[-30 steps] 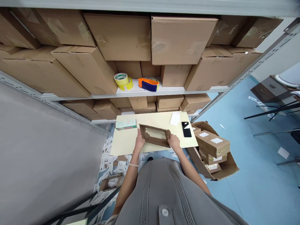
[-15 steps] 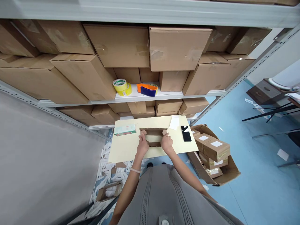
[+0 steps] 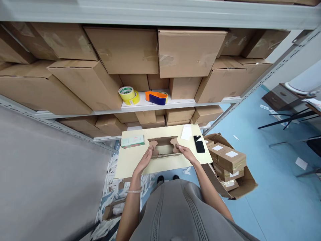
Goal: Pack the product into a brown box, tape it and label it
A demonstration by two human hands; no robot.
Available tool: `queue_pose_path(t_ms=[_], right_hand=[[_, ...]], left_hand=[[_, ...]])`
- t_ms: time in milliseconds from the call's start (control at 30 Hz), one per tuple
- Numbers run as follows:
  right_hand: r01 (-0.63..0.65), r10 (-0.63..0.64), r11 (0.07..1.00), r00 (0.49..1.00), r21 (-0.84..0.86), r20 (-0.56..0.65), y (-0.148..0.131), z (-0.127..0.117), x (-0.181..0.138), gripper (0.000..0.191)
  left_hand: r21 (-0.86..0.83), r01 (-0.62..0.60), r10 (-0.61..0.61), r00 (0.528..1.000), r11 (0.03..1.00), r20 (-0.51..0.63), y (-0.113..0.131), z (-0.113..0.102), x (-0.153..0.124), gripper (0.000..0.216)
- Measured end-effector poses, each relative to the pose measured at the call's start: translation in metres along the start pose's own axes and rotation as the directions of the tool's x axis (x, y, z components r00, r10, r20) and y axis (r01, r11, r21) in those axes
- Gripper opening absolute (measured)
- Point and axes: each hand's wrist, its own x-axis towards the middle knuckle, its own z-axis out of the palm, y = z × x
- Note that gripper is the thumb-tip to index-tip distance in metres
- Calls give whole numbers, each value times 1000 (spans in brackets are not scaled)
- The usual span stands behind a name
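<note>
Outward slide the left hand point(image 3: 143, 160) and right hand point(image 3: 187, 153) — partly curled, holding the open carton point(image 3: 164, 141) at both ends — above the worktop point(image 3: 125, 164).

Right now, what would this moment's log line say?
left hand: at left end of box; right hand: holding its right end; box: open, over table; carton: left of box; phone: right of box
</note>
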Motion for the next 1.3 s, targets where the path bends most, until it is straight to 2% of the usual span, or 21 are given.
queue_pose_path(t_ms=[100,167,267,367,433,533,633,733,867,1000,1067,1167,1300], right_hand=[[-32,33,995,999,91,-15,0,0,-3,80],[-56,57,991,998,118,-5,-1,0,-5,78],[-59,56,984,998,171,25,1,3,-7,73],[14,-20,978,999,209,25,5,7,-4,68],[52,-50,986,999,160,-14,7,10,0,67],[70,-67,997,988,21,-136,7,14,9,61],[46,-73,993,961,-108,-266,6,17,14,56],[-1,-74,973,944,-229,-321,7,23,14,57],[-2,-129,918,944,-397,-304,11,31,8,65],[-26,-157,807,954,-590,-257,5,31,6,83],[-21,-170,747,960,-665,-221,0,29,7,89],[-4,-188,680,966,-733,-180,-6,24,9,92],[0,-194,623,969,-782,-155,-6,23,10,82]], left_hand=[[75,-110,101,989,991,112,-7,-5,-9,77],[103,-146,135,985,984,111,-11,-4,-7,84],[99,-118,122,992,988,-32,-14,5,4,72],[74,-88,100,979,993,-180,-11,15,14,56],[53,-73,84,963,996,-256,-7,19,15,49],[32,-15,25,933,999,-360,2,25,11,45],[42,44,-22,905,998,-425,6,31,5,43],[54,42,-12,885,998,-466,2,35,1,45],[101,28,21,893,995,-450,-6,34,0,64],[369,-55,233,859,928,-456,3,26,3,81],[502,-111,332,865,857,-376,13,22,6,80],[603,-173,384,891,779,-240,25,19,11,76],[635,-183,400,891,751,-216,25,20,9,63]])
